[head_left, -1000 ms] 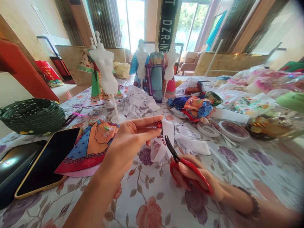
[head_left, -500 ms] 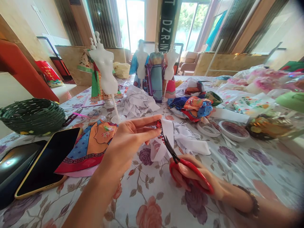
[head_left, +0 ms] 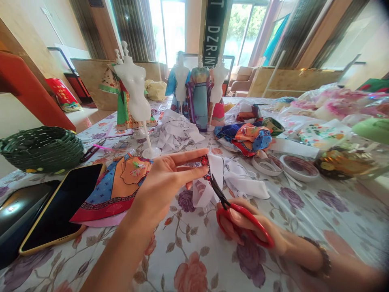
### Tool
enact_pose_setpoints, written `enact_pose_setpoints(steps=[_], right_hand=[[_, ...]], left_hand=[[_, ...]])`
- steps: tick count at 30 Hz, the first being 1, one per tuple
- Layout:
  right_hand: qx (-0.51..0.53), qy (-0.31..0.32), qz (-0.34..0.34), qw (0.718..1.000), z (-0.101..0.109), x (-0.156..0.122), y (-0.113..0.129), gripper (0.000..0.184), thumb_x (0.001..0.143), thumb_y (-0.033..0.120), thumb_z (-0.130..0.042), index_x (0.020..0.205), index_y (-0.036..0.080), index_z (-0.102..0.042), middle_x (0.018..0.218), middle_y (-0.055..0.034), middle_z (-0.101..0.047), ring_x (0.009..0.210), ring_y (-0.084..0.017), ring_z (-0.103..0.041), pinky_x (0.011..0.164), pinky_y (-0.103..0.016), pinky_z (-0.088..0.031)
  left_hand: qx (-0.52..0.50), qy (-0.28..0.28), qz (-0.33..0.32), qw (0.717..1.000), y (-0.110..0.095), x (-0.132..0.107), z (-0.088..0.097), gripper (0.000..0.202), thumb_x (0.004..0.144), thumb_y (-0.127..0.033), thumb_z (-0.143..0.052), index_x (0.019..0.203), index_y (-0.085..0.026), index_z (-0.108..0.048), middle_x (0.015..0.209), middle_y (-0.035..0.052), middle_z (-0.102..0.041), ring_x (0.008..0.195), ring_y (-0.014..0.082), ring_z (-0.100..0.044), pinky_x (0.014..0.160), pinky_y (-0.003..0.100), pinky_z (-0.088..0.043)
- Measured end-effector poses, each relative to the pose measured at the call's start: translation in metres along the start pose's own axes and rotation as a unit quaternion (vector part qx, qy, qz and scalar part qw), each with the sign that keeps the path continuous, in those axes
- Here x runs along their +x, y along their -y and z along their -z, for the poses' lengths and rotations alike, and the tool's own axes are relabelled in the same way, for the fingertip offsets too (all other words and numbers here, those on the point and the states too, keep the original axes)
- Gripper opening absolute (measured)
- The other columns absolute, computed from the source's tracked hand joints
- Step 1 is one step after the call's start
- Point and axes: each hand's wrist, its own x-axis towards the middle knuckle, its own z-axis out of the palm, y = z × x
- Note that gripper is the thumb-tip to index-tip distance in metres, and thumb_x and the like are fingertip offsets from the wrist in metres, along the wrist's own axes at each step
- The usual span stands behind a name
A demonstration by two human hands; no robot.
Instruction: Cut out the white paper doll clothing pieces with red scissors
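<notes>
Above the middle of the table, my left hand pinches a fabric strip that is white with a dark red and black patterned edge. My right hand is closed round the red handles of a pair of scissors. Their black blades point up and left, right at the strip's patterned edge; I cannot tell how far they are parted. White fabric scraps lie behind the scissors. To the left of my left hand, a printed orange and blue fabric piece lies flat.
White dress forms and small dressed figures stand farther back. A phone and a green woven basket are at left. Tape rolls, bunched colourful fabric and plastic-wrapped items lie to the right.
My left hand and the strip have shifted very slightly to the right. The scissors stay almost in place at the strip's edge.
</notes>
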Motion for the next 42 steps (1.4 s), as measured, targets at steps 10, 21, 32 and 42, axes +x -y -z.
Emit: enact_pose_setpoints(steps=[10, 21, 32, 42], right_hand=[[0.022, -0.031, -0.035, 0.999, -0.008, 0.000, 0.024, 0.054, 0.079, 0.067, -0.052, 0.050, 0.022, -0.042, 0.049, 0.0015, -0.042, 0.048, -0.013, -0.038, 0.051, -0.031, -0.028], [-0.003, -0.046, -0.042, 0.998, -0.008, -0.001, 0.020, 0.051, 0.082, 0.059, -0.051, 0.049, 0.023, -0.039, 0.050, 0.0025, -0.040, 0.049, -0.014, -0.036, 0.053, -0.032, -0.028], [-0.026, -0.006, -0.010, 1.000, -0.004, -0.003, 0.018, 0.055, 0.087, 0.067, -0.041, 0.055, 0.022, -0.044, 0.054, 0.0008, -0.045, 0.051, -0.015, -0.040, 0.052, -0.031, -0.030], [-0.026, -0.038, -0.020, 0.999, -0.007, -0.003, 0.024, 0.060, 0.083, 0.072, -0.042, 0.048, 0.024, -0.037, 0.048, 0.0023, -0.038, 0.047, -0.013, -0.035, 0.050, -0.032, -0.027]], left_hand=[[0.017, -0.011, 0.009, 1.000, 0.000, 0.000, -0.002, 0.032, 0.062, -0.018, -0.082, 0.092, -0.027, -0.080, 0.067, -0.0010, -0.070, 0.052, 0.0038, -0.046, 0.046, 0.014, -0.035], [-0.004, 0.007, 0.027, 1.000, -0.002, -0.003, -0.003, 0.033, 0.063, -0.013, -0.081, 0.094, -0.027, -0.079, 0.067, -0.0015, -0.072, 0.059, 0.0061, -0.058, 0.046, 0.012, -0.037], [-0.008, 0.018, 0.019, 1.000, -0.001, -0.002, -0.002, 0.033, 0.063, -0.013, -0.080, 0.094, -0.025, -0.079, 0.069, -0.0010, -0.073, 0.061, 0.0085, -0.063, 0.049, 0.014, -0.042], [0.004, 0.019, 0.018, 1.000, -0.002, -0.003, -0.002, 0.034, 0.065, -0.015, -0.080, 0.097, -0.026, -0.079, 0.070, 0.0009, -0.073, 0.065, 0.0120, -0.064, 0.053, 0.019, -0.044]])
